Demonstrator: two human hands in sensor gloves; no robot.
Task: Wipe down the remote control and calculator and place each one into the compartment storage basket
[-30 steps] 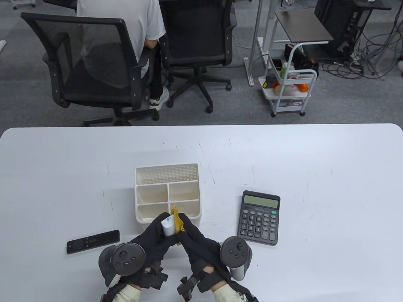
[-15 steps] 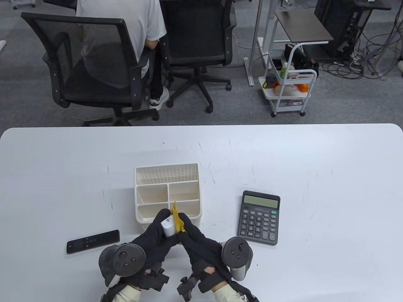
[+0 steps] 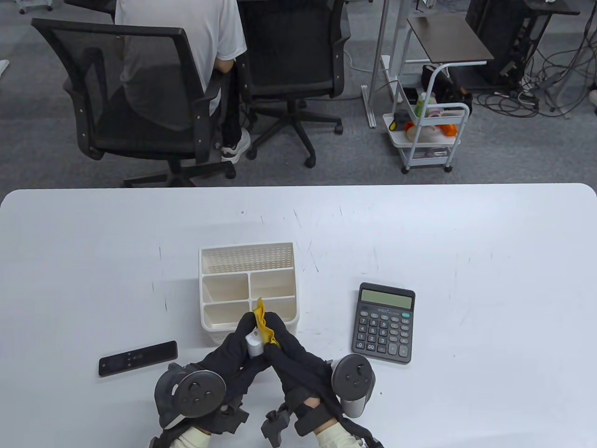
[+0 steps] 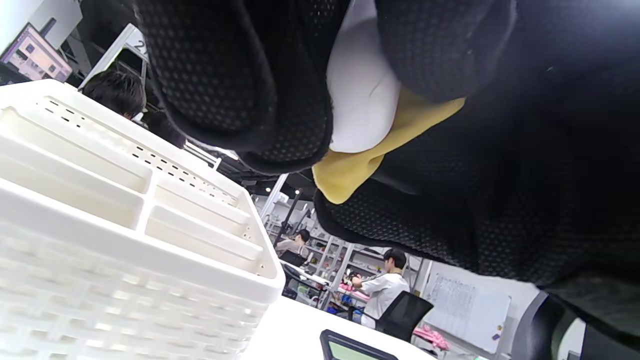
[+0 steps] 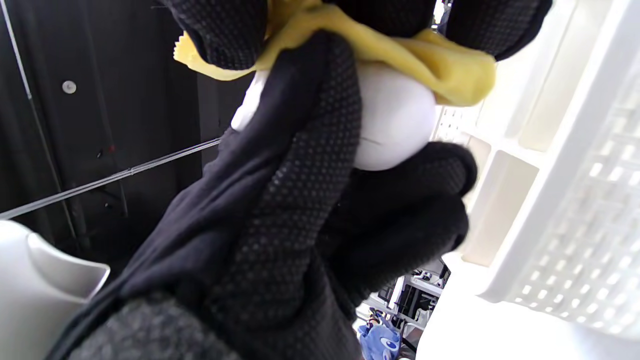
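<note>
Left hand (image 3: 233, 347) grips a white remote (image 3: 254, 344) while the right hand (image 3: 291, 352) pinches a yellow cloth (image 3: 263, 322) against it, just before the basket (image 3: 224, 317).

The left hand (image 3: 235, 347) now grips higher round the white remote (image 3: 254, 346), leaving less of it showing. Its wrist sits further right, and the yellow cloth (image 3: 263, 323) under the right hand (image 3: 287, 347) lies slightly nearer.

Seated person (image 3: 186, 42), office chairs (image 3: 135, 93), trolley (image 3: 429, 135).
</note>
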